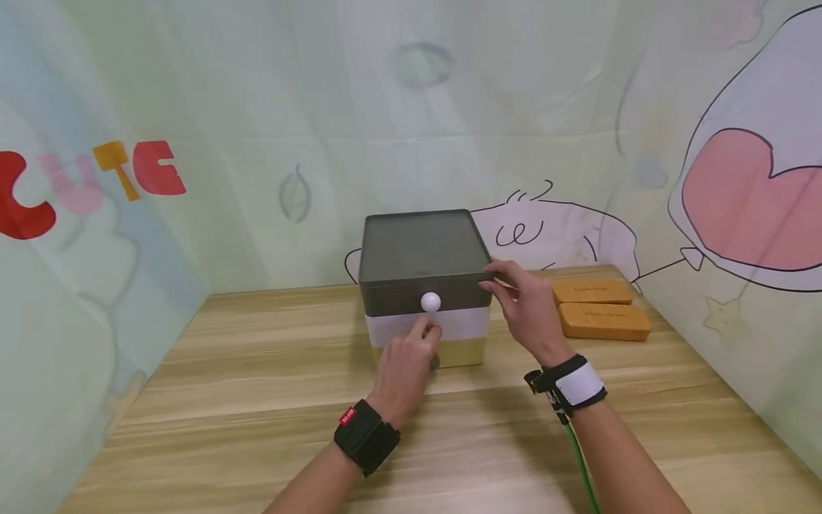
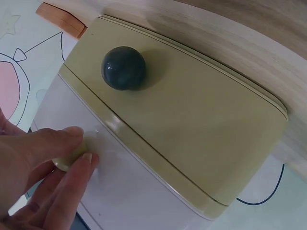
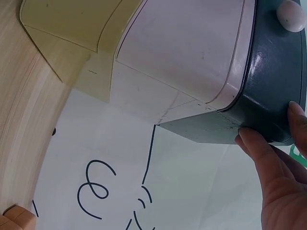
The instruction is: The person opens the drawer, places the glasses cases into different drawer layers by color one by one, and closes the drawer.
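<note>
A small three-tier drawer box (image 1: 424, 246) stands on the wooden table, dark grey on top, white in the middle, yellow at the bottom. My left hand (image 1: 406, 365) pinches the yellowish knob (image 2: 68, 160) of the white middle drawer (image 2: 127, 184) between thumb and fingers. At the top right front corner, my right hand (image 1: 529, 308) grips the dark tier (image 3: 268, 72), thumb and fingers on either side of the corner. The top drawer bears a white knob (image 1: 430, 302), and the bottom yellow drawer (image 2: 192, 105) a dark round knob (image 2: 123, 68). All three drawers look closed.
Two orange-brown oblong cases (image 1: 604, 321) lie on the table (image 1: 257, 385) to the right of the box. A printed cloth (image 1: 308, 143) hangs behind and at both sides. A green cable (image 1: 581, 464) runs from the right wrist strap.
</note>
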{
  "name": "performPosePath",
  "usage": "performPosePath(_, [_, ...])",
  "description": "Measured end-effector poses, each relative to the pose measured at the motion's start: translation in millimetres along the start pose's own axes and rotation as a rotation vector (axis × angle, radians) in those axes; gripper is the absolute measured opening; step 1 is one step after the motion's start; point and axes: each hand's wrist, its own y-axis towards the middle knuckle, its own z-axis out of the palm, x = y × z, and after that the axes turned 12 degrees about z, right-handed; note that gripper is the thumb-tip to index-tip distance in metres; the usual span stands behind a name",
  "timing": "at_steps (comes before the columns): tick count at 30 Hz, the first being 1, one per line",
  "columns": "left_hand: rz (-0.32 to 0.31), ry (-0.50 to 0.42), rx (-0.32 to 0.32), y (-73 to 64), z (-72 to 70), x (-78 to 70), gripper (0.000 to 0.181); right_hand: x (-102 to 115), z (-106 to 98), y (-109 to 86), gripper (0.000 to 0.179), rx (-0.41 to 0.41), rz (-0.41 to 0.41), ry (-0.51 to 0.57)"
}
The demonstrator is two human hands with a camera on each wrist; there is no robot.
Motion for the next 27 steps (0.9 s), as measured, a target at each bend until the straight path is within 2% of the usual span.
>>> performPosePath(8, [-0.005, 0.044, -0.008, -0.8, -0.2, -3.2, 0.020, -0.3, -1.2, -1.4, 0.023, 0.004, 0.012, -0.019])
performPosePath(14, [-0.031, 0.173, -0.042, -4.1, 0.4, -13.5, 0.025, 2.1, -1.6, 2.4, 0.025, -0.008, -0.017, -0.010])
performPosePath(16, [-0.074, 0.209, -0.019, -5.4, -1.7, -20.5, 0.025, 3.1, -1.7, 3.7, 0.026, -0.008, -0.028, -0.008])
performPosePath(21, [-0.153, 0.270, 0.110, -10.3, -5.9, -40.3, 0.027, 3.7, -2.6, 2.6, 0.027, -0.008, -0.025, 0.000])
performPosePath(27, [-0.170, 0.280, 0.184, -13.3, 4.0, -47.1, 0.022, 3.0, -0.3, -0.6, 0.026, 0.002, -0.006, -0.002])
